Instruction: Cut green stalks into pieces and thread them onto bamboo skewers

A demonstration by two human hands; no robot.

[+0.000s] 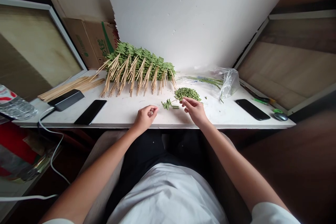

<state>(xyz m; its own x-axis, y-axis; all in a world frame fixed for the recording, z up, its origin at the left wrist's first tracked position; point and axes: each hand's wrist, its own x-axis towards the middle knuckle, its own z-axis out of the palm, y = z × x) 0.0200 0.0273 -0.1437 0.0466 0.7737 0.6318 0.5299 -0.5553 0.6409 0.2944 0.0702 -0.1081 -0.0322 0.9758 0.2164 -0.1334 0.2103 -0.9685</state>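
My left hand [146, 116] is just above the front of the white table, its fingers curled together; whatever they hold, if anything, is hidden. Across from it, my right hand [194, 109] has its thumb and fingers pinched in front of a heap of cut green bean pieces [187, 93]. What sits in that pinch is too small to make out. Several loose bean pieces [166, 104] lie between the two hands. Farther back rises a large stack of bean skewers [141, 61], their bare wooden ends pointing towards me in bundles.
Bare wooden skewers [70, 87] lie at the left, behind a dark box-shaped device [67, 99] and a phone [90, 112]. To the right are a clear plastic bag [228, 82] with long green beans, another phone [252, 109] and a mouse [280, 116]. A white board [189, 17] stands behind.
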